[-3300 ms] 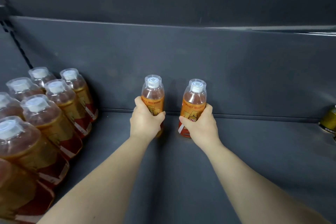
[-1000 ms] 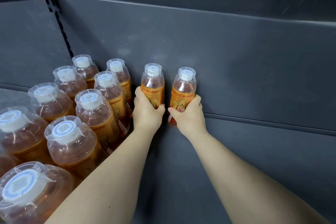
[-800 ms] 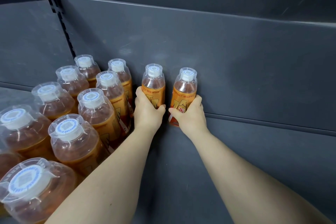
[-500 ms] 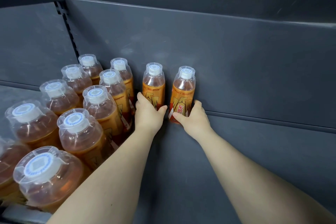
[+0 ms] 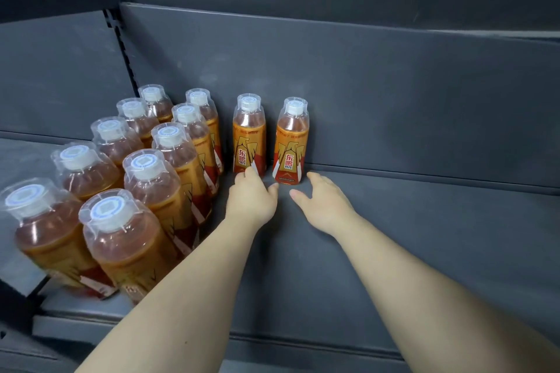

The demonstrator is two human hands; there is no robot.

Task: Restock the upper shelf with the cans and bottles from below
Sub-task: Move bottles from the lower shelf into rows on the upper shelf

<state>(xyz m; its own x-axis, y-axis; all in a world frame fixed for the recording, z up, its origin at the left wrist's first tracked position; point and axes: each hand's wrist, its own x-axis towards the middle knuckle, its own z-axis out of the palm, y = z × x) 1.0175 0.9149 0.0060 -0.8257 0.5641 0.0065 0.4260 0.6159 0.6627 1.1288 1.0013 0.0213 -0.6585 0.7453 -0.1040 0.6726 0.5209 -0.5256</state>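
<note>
Dark shelf (image 5: 424,221). Left hand (image 5: 253,200) and right hand (image 5: 322,204) spread, holding nothing; left bottle (image 5: 249,142), right bottle (image 5: 290,148) upright just ahead. Withdraw straight back, avoiding nudges.

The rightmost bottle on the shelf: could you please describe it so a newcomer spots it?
On the dark grey shelf, a packed block of bottles fills the left. Right of it, against the back panel, the rightmost bottle ends the row, with bare shelf on its right.
</note>
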